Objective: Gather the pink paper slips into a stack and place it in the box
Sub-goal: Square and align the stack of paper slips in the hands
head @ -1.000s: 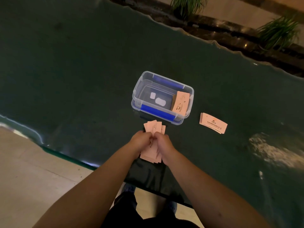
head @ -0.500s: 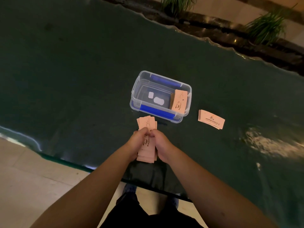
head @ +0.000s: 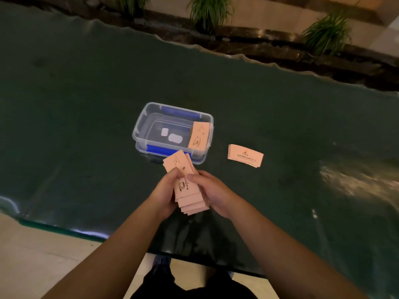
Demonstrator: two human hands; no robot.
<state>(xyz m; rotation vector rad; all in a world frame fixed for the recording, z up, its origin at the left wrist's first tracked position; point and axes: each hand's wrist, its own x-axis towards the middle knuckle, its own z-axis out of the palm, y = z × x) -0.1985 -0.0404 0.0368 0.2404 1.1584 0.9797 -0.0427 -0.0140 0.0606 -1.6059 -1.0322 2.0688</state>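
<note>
Both hands hold a fanned bundle of pink paper slips [head: 187, 190] just in front of the box. My left hand [head: 165, 192] grips its left edge, my right hand [head: 210, 192] its right edge, thumbs on top. The clear plastic box [head: 140, 128] with blue clips stands open on the table beyond the hands. Inside it, a stack of pink slips [head: 198, 135] leans against the right wall. Another small pile of pink slips [head: 245, 155] lies flat on the table to the right of the box.
The dark green glass table [head: 86, 126] has a wavy far edge and a near edge close to my body. Potted plants [head: 210, 11] stand behind it on a dark ledge. Two white stickers [head: 171, 135] show on the box floor.
The slips in my hands have slid apart into a longer fan, with the lower ones spread toward me. The hands stayed in front of the box.
</note>
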